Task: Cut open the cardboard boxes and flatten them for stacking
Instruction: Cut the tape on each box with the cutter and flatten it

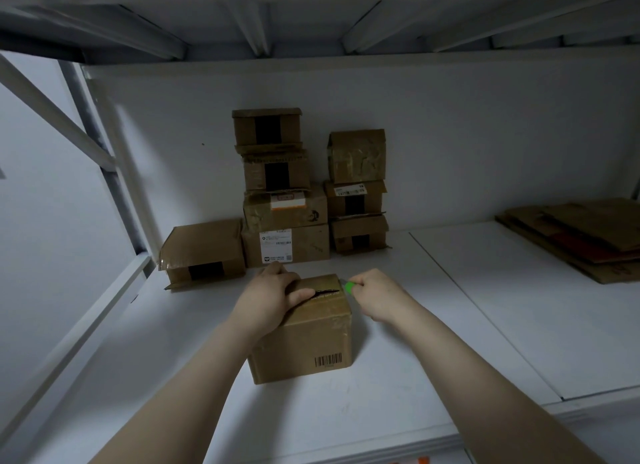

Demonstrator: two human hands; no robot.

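Cardboard: 8 boxes (285, 243) behind; left grip (273, 294) clutches 1 front box (311, 335); right grip (375, 295) pinches 1 green cutter (349, 287).

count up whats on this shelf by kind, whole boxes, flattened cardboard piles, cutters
whole boxes: 9, the front box plus 8 back boxes by the wall
flattened cardboard pile: 1
green cutter: 1
total: 11

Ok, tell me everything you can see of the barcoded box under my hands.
A brown cardboard box, upright on the white shelf, barcode low on its near face. Its top seam is slit partway open. The left hand holds its top; the right hand holds a green cutter at its top right edge.
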